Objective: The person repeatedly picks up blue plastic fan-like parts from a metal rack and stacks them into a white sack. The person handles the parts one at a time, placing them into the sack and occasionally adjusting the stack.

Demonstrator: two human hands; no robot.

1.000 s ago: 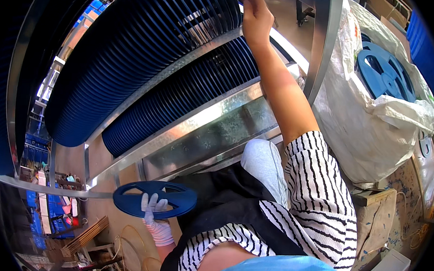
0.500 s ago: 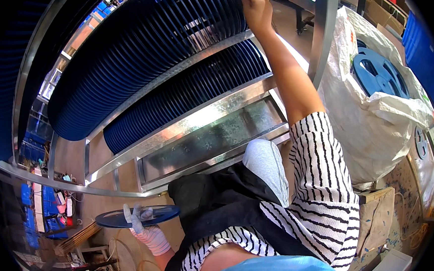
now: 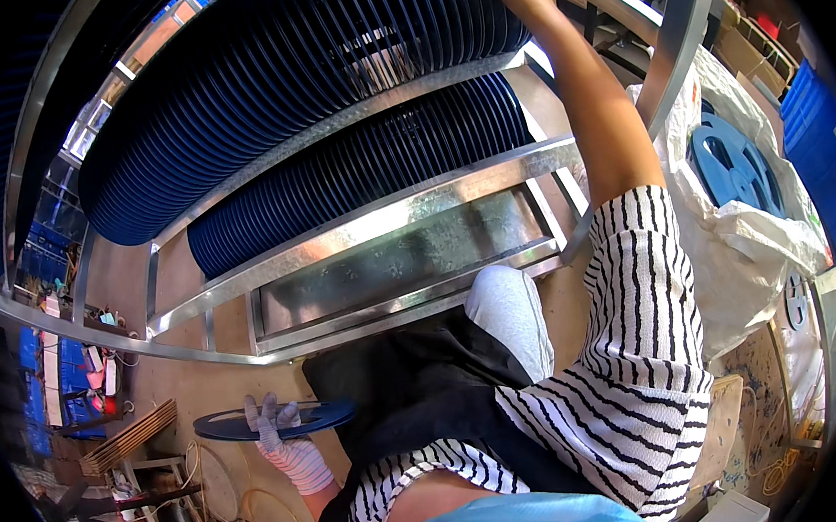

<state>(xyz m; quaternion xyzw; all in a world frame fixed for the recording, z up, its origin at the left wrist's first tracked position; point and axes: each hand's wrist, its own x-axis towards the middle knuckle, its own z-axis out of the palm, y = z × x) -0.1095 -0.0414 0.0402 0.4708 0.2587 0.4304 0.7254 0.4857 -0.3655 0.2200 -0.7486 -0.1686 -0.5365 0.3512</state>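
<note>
My left hand (image 3: 284, 452), in a pale striped glove, holds a thin dark-blue reel flange (image 3: 324, 414), a round disc with cut-outs. It lies nearly flat beside my black apron, with fingers through or over its openings. My right hand (image 3: 528, 0), bare, reaches to the right end of the upper row of dark-blue discs (image 3: 245, 116); the top edge of the picture cuts off its fingers. Below stands a second row of such discs (image 3: 366, 172). Both rows stand on edge, closely packed in a metal rack (image 3: 412, 198).
On the right, a white woven sack (image 3: 724, 270) holds lighter blue reel flanges (image 3: 730, 160). A blue bin (image 3: 821, 142) stands behind it. Rack posts and rails run close around my right arm. Wooden slats (image 3: 130, 437) and cables lie at the lower left.
The view has shifted, moving the rack and discs slightly left in the picture. My right hand has moved up and right, partly out of view. My left hand still holds the flange.
</note>
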